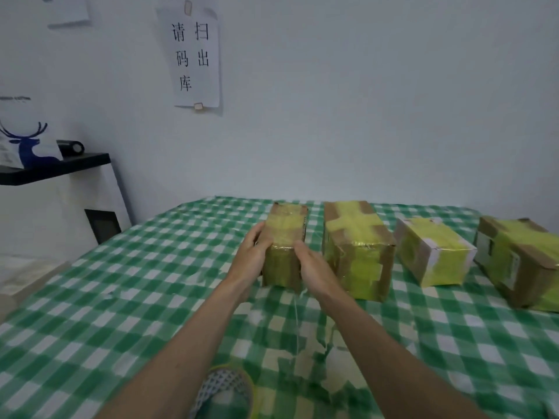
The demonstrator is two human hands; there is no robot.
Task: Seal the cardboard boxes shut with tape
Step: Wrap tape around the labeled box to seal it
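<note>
Several cardboard boxes wrapped in yellowish tape stand in a row on the green checked tablecloth (121, 297). The leftmost box (284, 234) sits between my hands. My left hand (252, 252) grips its left side, fingers curled over the top edge. My right hand (311, 267) lies against its near right corner, thumb on the top edge; a thin strand of tape trails from there toward me. To the right stand a second box (357, 249), a white-sided box (432, 252) and a fourth box (520, 261). A tape roll (230, 391) lies near the front edge, under my left forearm.
A white wall with a paper notice (195, 55) rises behind the table. At the left stands a white cabinet (60, 213) with a black top, a deer-print bag (24, 143) and a black cylinder (71, 147) on it.
</note>
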